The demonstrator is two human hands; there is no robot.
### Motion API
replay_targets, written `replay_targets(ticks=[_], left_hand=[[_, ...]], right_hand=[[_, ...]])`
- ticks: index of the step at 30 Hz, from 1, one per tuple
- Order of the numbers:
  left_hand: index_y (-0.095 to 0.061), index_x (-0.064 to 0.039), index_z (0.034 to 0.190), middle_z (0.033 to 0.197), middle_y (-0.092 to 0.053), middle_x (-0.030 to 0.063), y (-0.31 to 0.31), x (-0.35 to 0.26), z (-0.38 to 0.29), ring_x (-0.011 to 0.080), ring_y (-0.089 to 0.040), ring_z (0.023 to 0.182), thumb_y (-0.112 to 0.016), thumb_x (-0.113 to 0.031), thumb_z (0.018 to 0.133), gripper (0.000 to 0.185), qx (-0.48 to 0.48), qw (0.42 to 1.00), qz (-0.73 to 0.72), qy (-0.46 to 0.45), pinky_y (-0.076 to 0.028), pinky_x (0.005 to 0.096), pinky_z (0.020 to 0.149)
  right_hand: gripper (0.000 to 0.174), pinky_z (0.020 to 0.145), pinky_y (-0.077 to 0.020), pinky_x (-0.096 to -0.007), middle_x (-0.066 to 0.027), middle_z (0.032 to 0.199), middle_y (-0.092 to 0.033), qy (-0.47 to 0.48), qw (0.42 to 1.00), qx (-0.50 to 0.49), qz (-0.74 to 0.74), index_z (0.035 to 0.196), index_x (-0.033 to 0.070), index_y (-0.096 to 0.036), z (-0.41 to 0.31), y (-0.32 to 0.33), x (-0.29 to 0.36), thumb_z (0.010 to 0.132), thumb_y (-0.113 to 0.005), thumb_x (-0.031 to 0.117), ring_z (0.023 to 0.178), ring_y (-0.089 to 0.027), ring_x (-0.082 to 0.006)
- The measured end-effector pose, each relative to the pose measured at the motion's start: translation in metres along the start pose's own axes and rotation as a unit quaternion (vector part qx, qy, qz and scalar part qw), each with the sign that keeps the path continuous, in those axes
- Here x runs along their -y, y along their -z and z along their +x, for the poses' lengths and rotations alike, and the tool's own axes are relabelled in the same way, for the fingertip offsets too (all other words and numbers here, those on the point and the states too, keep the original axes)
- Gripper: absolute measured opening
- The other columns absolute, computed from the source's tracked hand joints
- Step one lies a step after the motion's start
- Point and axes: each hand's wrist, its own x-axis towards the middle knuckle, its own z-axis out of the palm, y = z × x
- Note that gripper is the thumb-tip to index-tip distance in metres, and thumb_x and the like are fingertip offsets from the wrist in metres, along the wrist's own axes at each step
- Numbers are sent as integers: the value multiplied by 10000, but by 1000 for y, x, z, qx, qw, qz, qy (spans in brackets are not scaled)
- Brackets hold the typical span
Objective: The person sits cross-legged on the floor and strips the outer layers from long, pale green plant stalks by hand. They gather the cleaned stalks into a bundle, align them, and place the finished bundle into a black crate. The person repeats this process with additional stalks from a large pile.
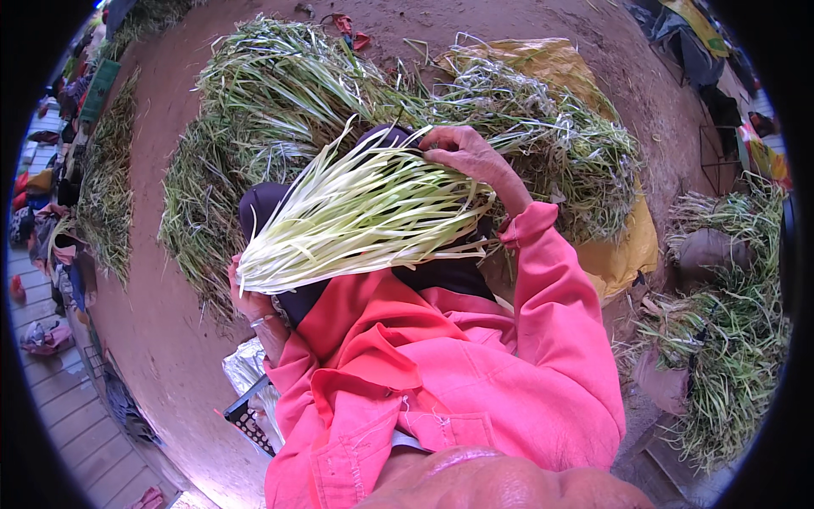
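A loose bundle of long pale yellow-green leaves, like blanched chives (362,216), lies across my lap, fanning out towards the right. Its pale gathered end is held in my left hand (252,299), at the left. At the upper right edge of the bundle is my right hand (459,153), its thumb and forefinger close together near the leaf tips; whether a leaf is pinched between them I cannot tell. Beyond my knees is a large heap of greener leaves (286,83), and another heap of leaves mixed with dry ones (547,146) lies to its right.
A yellow woven sack (626,248) lies under the right heap. More leaves (731,343) are piled at the far right, and a strip of them (108,184) at the left. A black plastic crate (251,420) stands by my left elbow. Brown ground (172,356) shows between the things.
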Motion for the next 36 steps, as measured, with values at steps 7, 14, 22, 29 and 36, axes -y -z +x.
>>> replay_targets(ticks=[7, 14, 22, 29, 36], left_hand=[[-557, -39, 990, 962, -599, 80, 7, 2, 8, 209, -581, 937, -489, -165, 917, 160, 32, 997, -56, 30, -457, 348, 889], [-562, -18, 993, 978, -609, 90, 8, 3, 3, 209, -585, 953, -486, -160, 917, 178, -12, 1000, -19, 0, -462, 349, 893], [-574, -27, 984, 970, -619, 104, 5, 1, 7, 225, -591, 944, -514, -181, 909, 181, -24, 1000, -15, 12, -460, 371, 896], [-579, -8, 977, 963, -626, 109, 19, -2, 10, 223, -591, 945, -491, -163, 914, 189, -2, 1000, -2, -1, -464, 370, 893], [-575, -5, 984, 974, -624, 110, 7, -15, 4, 229, -585, 958, -493, -187, 914, 212, -5, 1000, 2, 17, -437, 379, 927]], right_hand=[[113, 601, -449, -275, -51, 722, -612, 94, 981, -131, -104, 875, 30, -638, 14, -22, -8, 812, -612, 120, 650, -560, -123], [166, 602, -481, -316, -83, 688, -623, -30, 938, -295, -179, 813, 26, -638, -1, 41, -22, 781, -645, 189, 645, -604, -170], [421, 536, -386, -265, 3, 641, -484, -20, 991, -9, -129, 1145, 69, -591, -20, 34, 15, 746, -651, 189, 574, -448, -104], [444, 633, -440, -347, -97, 711, -555, -23, 983, 62, -169, 1127, 51, -570, -9, 11, 10, 705, -623, 175, 679, -547, -218], [208, 719, -445, -500, -207, 848, -616, -27, 943, -28, -331, 916, 39, -536, -14, 7, -13, 893, -468, 234, 849, -588, -400]])
